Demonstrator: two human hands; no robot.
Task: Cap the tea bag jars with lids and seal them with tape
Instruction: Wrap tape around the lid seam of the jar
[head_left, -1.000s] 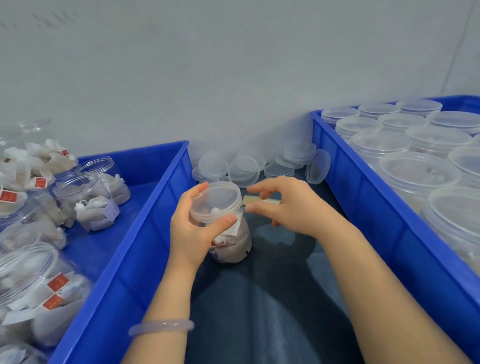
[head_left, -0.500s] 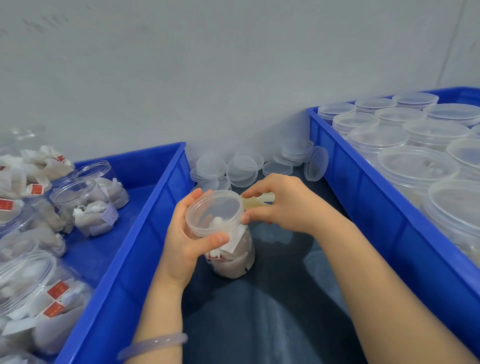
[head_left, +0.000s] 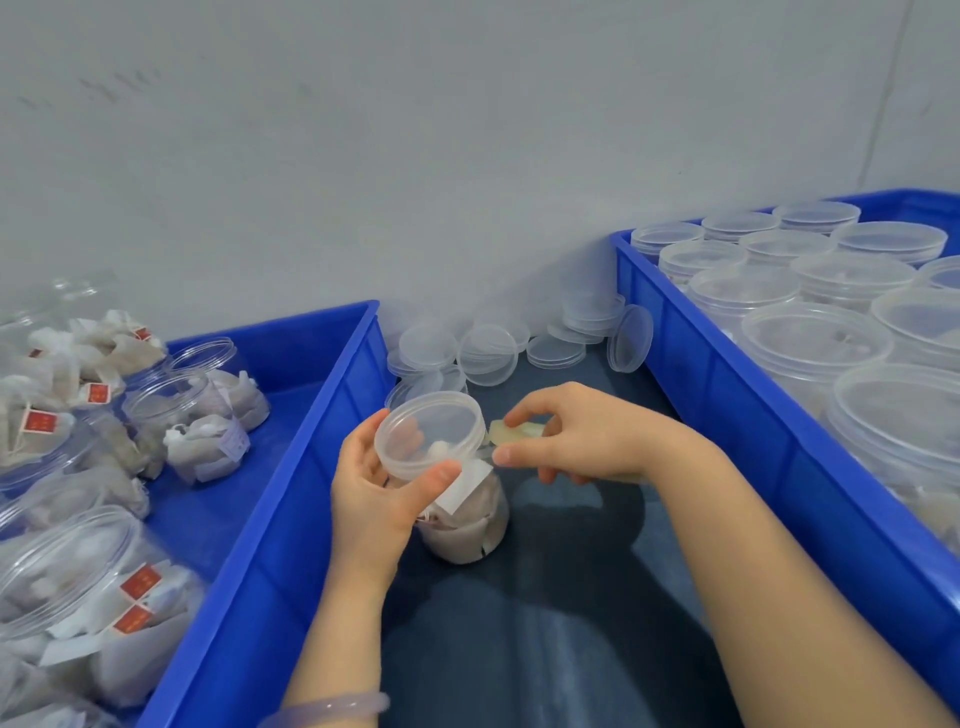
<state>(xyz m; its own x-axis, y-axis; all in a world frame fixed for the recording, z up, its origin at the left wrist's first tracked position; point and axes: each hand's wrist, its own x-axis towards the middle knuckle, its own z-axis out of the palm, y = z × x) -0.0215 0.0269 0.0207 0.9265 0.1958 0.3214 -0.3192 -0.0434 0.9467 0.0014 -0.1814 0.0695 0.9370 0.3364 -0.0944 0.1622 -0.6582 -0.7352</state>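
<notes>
Clear capped jar (head_left: 483, 512) shows pale tea bags (head_left: 453, 544), yellowish tape (head_left: 514, 432) alongside.

Looks like a small hand-packing station. Shown by 2 bulk bins on a dark work surface (head_left: 545, 634): left blue crate (head_left: 306, 478) heaped with open jars (head_left: 171, 405) of tagged tea bags (head_left: 205, 449), right blue crate (head_left: 737, 447) filled with rows of lidded jars (head_left: 815, 343). Loose clear lids (head_left: 488, 353) piled against a bare grey wall (head_left: 467, 156).

One head-worn wide-angle camera looks forward and down, close over the dark tabletop (head_left: 545, 649) between the left blue plastic crate (head_left: 291, 519) and the right blue plastic crate (head_left: 753, 457). It faces a pale grey wall (head_left: 467, 156).
</notes>
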